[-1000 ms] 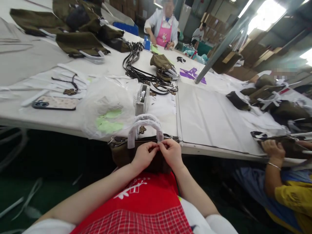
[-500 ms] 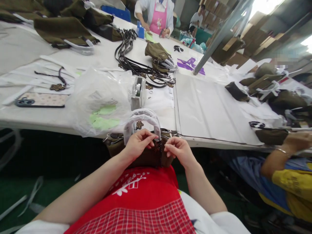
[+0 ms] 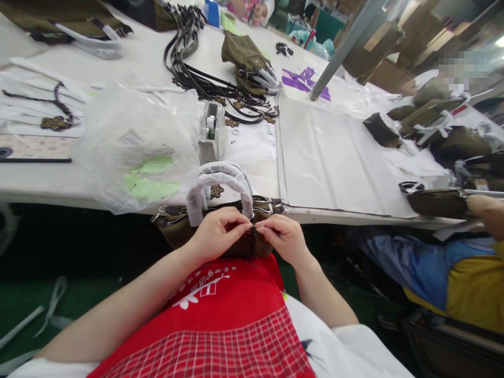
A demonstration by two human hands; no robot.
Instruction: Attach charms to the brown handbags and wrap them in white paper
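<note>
An olive handbag (image 3: 173, 236) stands against the table edge in front of my red apron, its handles (image 3: 220, 173) wrapped in white. Beside the base of a handle, my left hand (image 3: 216, 233) and my right hand (image 3: 287, 239) meet almost fingertip to fingertip. Both are closed in a pinch on a small metal ring (image 3: 254, 226), partly hidden by the fingers. Below it a dark braided cord (image 3: 253, 245) hangs down the bag's front. A leopard-print flower charm (image 3: 216, 191) shows behind the handles.
Left of the bag lie a clear plastic bag (image 3: 106, 136) with green slips and a tape dispenser (image 3: 211, 131). Black straps (image 3: 181, 52) and a small olive bag (image 3: 246, 55) are farther back. A metal pole (image 3: 338, 52) rises at right. Another person's hand (image 3: 488, 212) is far right.
My right hand has moved left, closing the gap to my left hand at the ring. The camera view has tilted down and shifted, so the table's things sit higher in view.
</note>
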